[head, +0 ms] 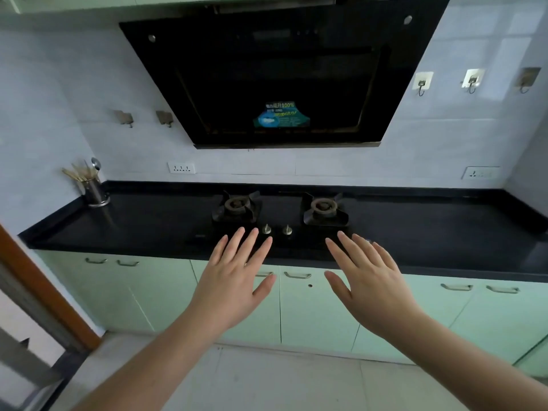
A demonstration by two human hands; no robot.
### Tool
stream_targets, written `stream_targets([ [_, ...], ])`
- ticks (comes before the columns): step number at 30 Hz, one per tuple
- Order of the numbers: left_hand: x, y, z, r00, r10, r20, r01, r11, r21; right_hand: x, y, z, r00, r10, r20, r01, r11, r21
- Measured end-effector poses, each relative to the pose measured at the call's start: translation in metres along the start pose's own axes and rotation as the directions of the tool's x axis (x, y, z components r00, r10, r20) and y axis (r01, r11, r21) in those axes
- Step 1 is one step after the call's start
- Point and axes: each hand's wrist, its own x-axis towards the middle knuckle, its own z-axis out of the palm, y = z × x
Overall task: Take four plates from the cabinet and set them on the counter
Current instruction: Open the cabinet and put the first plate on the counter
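My left hand (234,280) and my right hand (367,280) are stretched out in front of me, palms down, fingers spread, holding nothing. They hover in front of the black counter (133,226) and above the pale green lower cabinets (314,310), whose doors are all shut. No plates are in view.
A two-burner gas hob (281,212) with two knobs is set into the counter's middle. A black range hood (281,72) hangs above it. A metal utensil holder (93,191) stands at the counter's far left. A brown door frame (44,292) is at the left.
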Motion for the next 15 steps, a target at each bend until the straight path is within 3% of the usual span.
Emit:
stream_targets([
  [7, 0.052, -0.002, 0.043, 0.992, -0.086, 0.087, 0.083, 0.996, 0.042, 0.056, 0.023, 0.045, 0.999, -0.01, 0.048, 0.006, 0.997, 0.083],
  [15, 0.071, -0.041, 0.104, 0.991, -0.072, 0.111, 0.069, 0.997, 0.029, 0.119, -0.011, 0.094, 0.994, -0.041, 0.097, 0.027, 0.99, 0.136],
])
